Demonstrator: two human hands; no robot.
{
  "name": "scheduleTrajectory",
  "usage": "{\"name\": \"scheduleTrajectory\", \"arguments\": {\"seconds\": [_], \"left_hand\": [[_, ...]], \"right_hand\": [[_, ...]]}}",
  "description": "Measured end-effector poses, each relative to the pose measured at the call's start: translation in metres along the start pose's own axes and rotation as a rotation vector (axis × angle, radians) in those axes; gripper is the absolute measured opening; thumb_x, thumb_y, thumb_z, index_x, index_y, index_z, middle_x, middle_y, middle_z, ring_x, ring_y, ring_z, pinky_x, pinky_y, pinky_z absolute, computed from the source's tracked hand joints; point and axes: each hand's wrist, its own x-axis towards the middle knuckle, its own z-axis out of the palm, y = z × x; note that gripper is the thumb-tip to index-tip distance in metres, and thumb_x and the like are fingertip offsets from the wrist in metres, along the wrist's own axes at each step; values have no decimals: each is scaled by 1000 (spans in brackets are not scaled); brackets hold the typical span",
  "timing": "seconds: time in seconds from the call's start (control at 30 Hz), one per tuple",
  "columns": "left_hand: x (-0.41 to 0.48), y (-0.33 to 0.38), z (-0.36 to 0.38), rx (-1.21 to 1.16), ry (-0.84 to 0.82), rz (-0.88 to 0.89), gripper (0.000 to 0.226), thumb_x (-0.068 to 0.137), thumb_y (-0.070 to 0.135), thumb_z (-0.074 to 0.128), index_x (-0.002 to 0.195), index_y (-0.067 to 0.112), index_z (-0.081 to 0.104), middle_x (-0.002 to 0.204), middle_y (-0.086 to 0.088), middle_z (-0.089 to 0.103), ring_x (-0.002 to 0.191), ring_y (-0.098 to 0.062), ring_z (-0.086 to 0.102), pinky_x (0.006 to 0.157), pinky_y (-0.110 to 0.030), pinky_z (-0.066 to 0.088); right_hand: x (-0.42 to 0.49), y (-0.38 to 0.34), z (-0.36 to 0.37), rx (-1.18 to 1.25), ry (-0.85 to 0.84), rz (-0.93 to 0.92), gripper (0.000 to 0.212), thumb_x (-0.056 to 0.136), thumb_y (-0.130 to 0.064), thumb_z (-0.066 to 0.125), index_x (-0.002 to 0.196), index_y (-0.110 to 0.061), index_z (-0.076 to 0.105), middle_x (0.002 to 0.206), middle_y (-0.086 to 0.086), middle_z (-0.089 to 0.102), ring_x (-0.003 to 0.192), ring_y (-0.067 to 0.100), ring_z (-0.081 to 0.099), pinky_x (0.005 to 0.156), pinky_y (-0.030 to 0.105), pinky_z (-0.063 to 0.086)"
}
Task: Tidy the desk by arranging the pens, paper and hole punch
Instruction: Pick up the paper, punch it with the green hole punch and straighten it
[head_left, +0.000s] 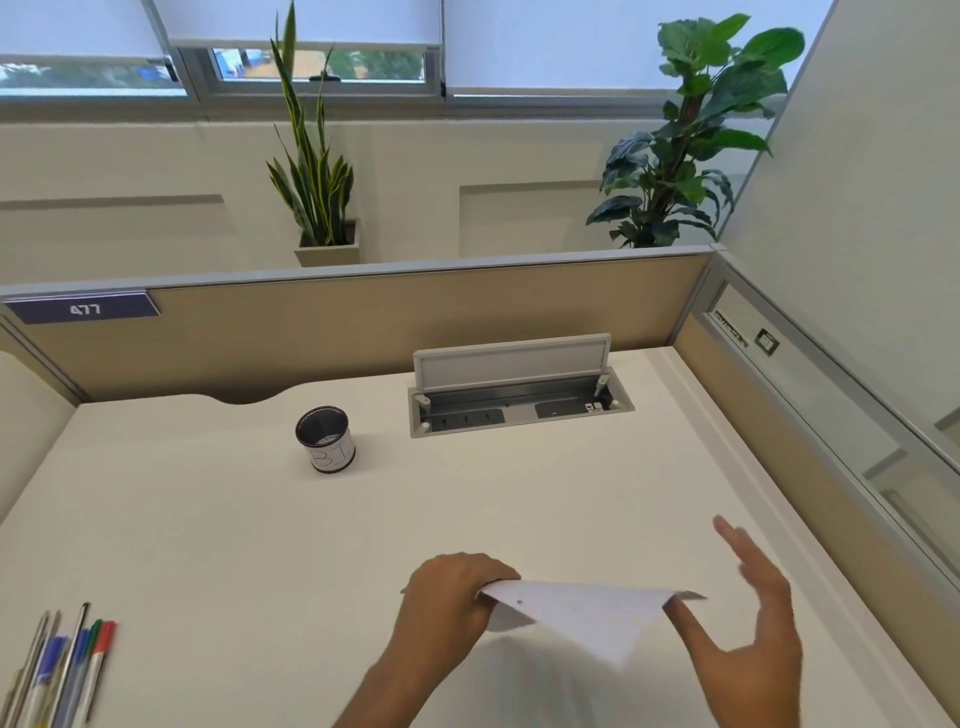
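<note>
A white sheet of paper (582, 616) hangs above the near part of the desk, held between both hands. My left hand (449, 597) is closed on its left edge. My right hand (748, 629) pinches the right corner with the thumb while the other fingers spread upward. Several pens (67, 660) with blue, green and red caps lie side by side at the near left of the desk. A black mesh pen cup (326, 439) with a white label stands empty toward the back. No hole punch is in view.
The cream desk (208, 545) is bounded by tan partition panels at the back and right. A cable box (519, 400) with its grey lid raised is set into the desk's back. Two potted plants stand beyond the partition.
</note>
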Motion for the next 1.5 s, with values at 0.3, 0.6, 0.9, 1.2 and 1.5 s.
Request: {"name": "scheduleTrajectory", "arguments": {"seconds": [0.3, 0.6, 0.9, 1.2, 1.5], "left_hand": [[24, 17, -9, 310, -47, 112, 26, 97, 33, 56, 110, 35, 79, 103, 12, 84, 94, -18, 73, 111, -26, 48], [15, -11, -35, -487, -69, -203, 7, 75, 33, 87, 81, 30, 85, 84, 10, 84, 81, -6, 77, 76, -24, 58], [0, -15, 47, -829, 127, -534, 13, 74, 0, 93, 79, 4, 82, 81, -22, 78, 76, -20, 70, 70, -27, 54], [-2, -13, 87, -755, 187, -586, 19, 76, -12, 89, 73, 5, 82, 67, -3, 77, 63, -9, 64, 59, -13, 49], [2, 7, 100, -935, 351, -716, 17, 74, 4, 96, 75, 16, 84, 73, 3, 83, 60, -4, 75, 52, -16, 57]], "right_hand": [[16, -6, -11, 11, -297, -9, 62, 78, 35, 70, 93, -22, 88, 96, -11, 84, 93, 8, 77, 80, 21, 57], [8, 34, -23, 320, -167, 296, 37, 88, 23, 68, 82, -9, 86, 90, 12, 83, 83, 17, 76, 73, 20, 57], [-6, 92, 13, 411, -210, 609, 26, 85, 27, 70, 84, 3, 79, 86, 15, 78, 76, 14, 71, 70, 11, 55], [-21, 118, 20, 445, -134, 802, 20, 85, 28, 69, 97, 13, 74, 74, 13, 77, 62, 8, 72, 63, 10, 58], [-22, 121, 19, 834, 158, 1076, 46, 97, 8, 68, 135, -16, 60, 120, 15, 70, 106, 36, 68, 85, 45, 60]]}}
